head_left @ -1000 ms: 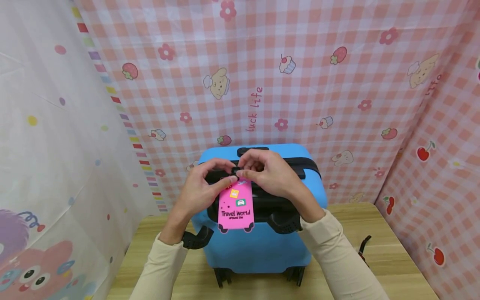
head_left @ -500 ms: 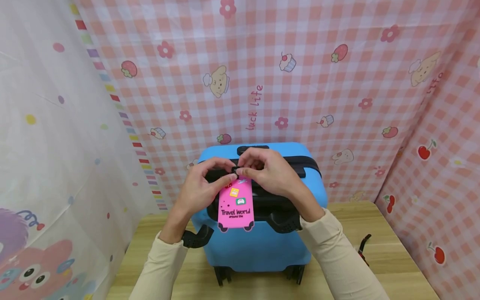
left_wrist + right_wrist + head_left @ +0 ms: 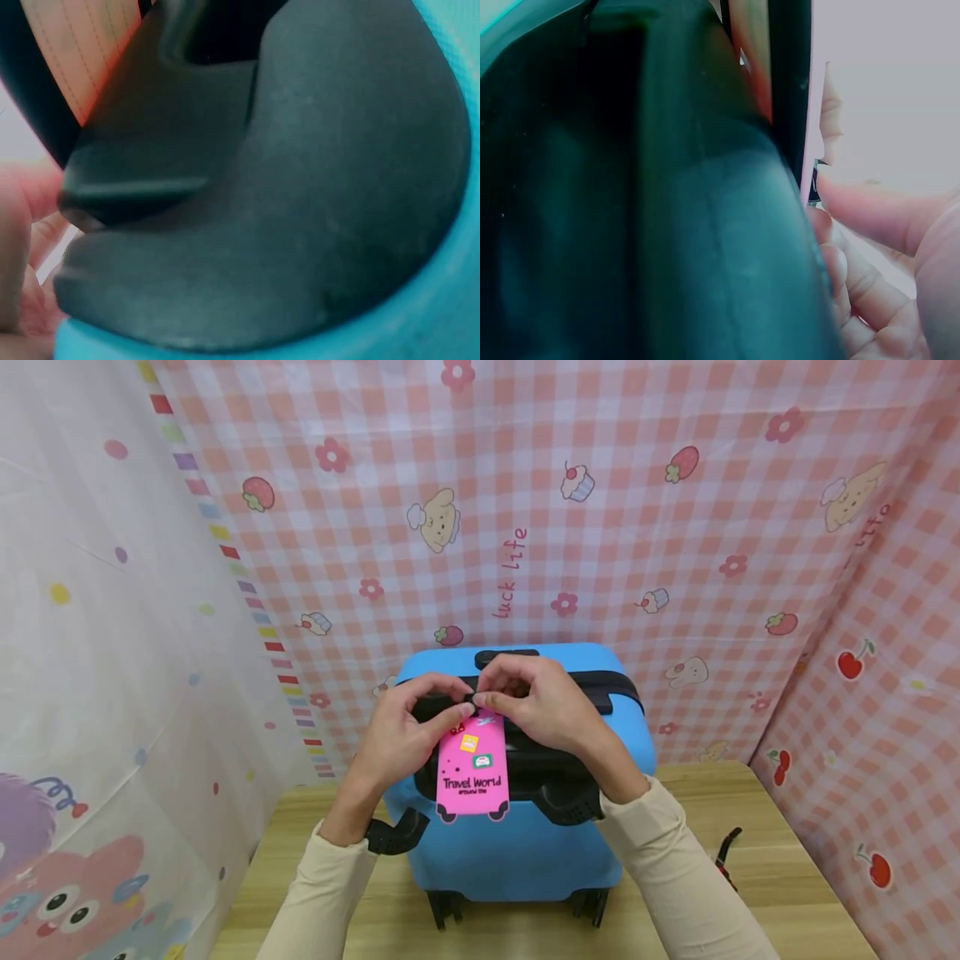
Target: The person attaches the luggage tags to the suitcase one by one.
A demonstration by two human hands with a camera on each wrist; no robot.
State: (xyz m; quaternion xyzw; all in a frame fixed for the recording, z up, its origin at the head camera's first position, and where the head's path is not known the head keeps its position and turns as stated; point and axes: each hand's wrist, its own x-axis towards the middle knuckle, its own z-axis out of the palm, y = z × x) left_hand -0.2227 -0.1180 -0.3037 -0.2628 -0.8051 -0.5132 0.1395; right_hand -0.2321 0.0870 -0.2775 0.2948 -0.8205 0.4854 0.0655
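A pink luggage tag (image 3: 472, 772) printed "Travel World" hangs in front of the blue suitcase (image 3: 517, 852) in the head view. Thumb and fingers of my left hand (image 3: 392, 735) pinch the black strap (image 3: 470, 698) at the tag's top. From the other side, my right hand (image 3: 546, 706) pinches the same strap, its fingertips close to the left ones. The suitcase's black handle panel fills most of both wrist views. In the right wrist view, the thumb (image 3: 877, 214) presses on a small black piece beside the pink edge. Fingers partly hide the strap's fastening.
The suitcase stands upright on a wooden table (image 3: 757, 827). A thin black strap with a red part (image 3: 724, 856) lies on the table to the right. Behind hangs a pink checked cloth (image 3: 510, 485), with a white patterned one (image 3: 165, 677) at the left.
The fingertips have drawn slightly closer over the small black strap, less of which shows now. Both hands keep their hold, and the tag hangs in the same place.
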